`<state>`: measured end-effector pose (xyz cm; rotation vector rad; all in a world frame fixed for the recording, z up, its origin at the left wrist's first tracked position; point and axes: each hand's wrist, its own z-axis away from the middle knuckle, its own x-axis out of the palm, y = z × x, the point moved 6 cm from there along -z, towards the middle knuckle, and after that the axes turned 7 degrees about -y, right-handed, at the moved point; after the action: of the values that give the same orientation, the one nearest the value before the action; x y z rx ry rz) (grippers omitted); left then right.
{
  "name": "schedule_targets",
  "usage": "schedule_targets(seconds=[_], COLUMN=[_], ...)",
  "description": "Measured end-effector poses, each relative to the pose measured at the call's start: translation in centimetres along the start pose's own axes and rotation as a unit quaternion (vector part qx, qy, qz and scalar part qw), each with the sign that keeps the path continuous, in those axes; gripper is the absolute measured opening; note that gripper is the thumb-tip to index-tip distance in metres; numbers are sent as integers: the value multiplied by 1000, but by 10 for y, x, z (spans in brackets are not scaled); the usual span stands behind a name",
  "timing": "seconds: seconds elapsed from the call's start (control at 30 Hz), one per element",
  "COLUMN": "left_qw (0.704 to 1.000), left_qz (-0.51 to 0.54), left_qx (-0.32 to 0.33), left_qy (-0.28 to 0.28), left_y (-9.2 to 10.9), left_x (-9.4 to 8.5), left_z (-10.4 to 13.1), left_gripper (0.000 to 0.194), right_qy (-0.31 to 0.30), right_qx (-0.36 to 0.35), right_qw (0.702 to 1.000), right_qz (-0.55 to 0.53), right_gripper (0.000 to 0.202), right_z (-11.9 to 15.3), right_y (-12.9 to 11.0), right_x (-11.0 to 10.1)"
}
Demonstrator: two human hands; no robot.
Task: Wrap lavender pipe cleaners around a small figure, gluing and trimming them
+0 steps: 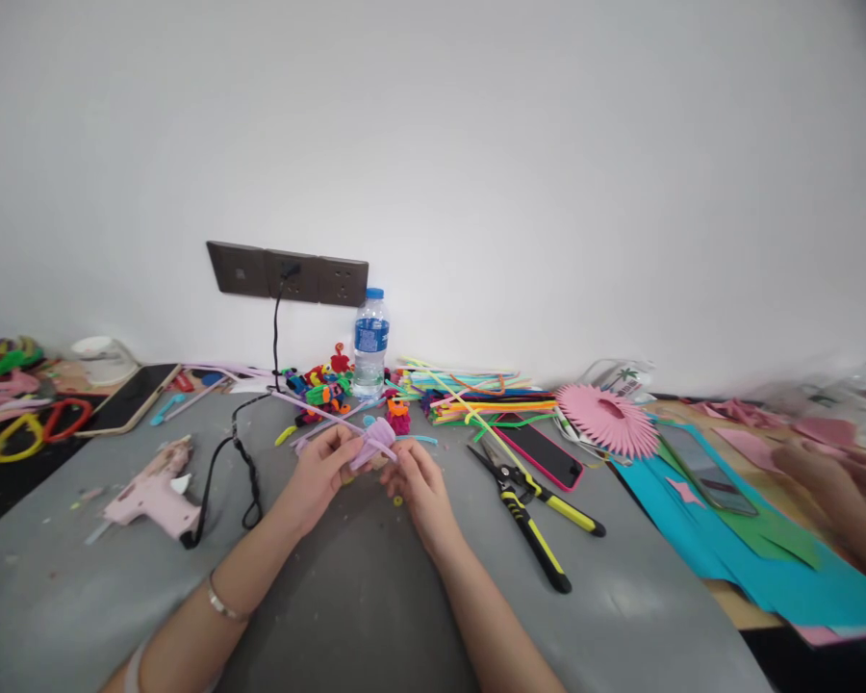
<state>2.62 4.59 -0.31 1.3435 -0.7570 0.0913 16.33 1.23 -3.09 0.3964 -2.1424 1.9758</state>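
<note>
Between my two hands is a lavender pipe cleaner shape [376, 440], bent into loops, with a long straight stem running up to the left. My left hand [328, 472] pinches it on its left side, fingers closed. On the other side, my right hand [417, 481] grips its lower right end between thumb and fingertips. Just behind the hands lies a red and orange fuzzy pipe cleaner piece [398, 414]. Right of my right hand, yellow-and-black pliers [523, 496] rest on the grey table [346, 616] with their handles toward me.
A pink glue gun [155, 496] with a black cord lies at left. A water bottle [370, 342] stands by the wall, near bundled pipe cleaners [476, 390]. Right are a phone [538, 452], a pink pleated paper ring [606, 421], blue paper [786, 587] and another person's hands [829, 481].
</note>
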Motion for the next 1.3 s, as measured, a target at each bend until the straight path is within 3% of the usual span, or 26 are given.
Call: schedule_targets(seconds=[0.17,0.4,0.57,0.97,1.1,1.3], left_qw=[1000,999,997,997,996,996], left_qz=[-10,-33,-72,-79,-84,-84], left_qx=[2,5,9,-10,-7,-10], left_qy=[2,0,0,7,8,6], left_y=[2,0,-3,-7,-6,-5], left_x=[1,0,-2,-5,-4,-3], left_z=[0,-1,-1,-2,-2,-1], left_gripper=[47,48,47,50,49,51], right_qy=[48,61,55,-34,-50,-26], right_qx=[-130,-163,-110,7,10,-2], right_qw=[982,973,978,997,997,998], right_qz=[127,154,168,73,57,59], right_gripper=[31,30,30,42,41,38], right_z=[4,8,9,8,8,8], right_y=[-28,-42,-38,-17,-14,-15], right_x=[-5,2,3,10,12,8])
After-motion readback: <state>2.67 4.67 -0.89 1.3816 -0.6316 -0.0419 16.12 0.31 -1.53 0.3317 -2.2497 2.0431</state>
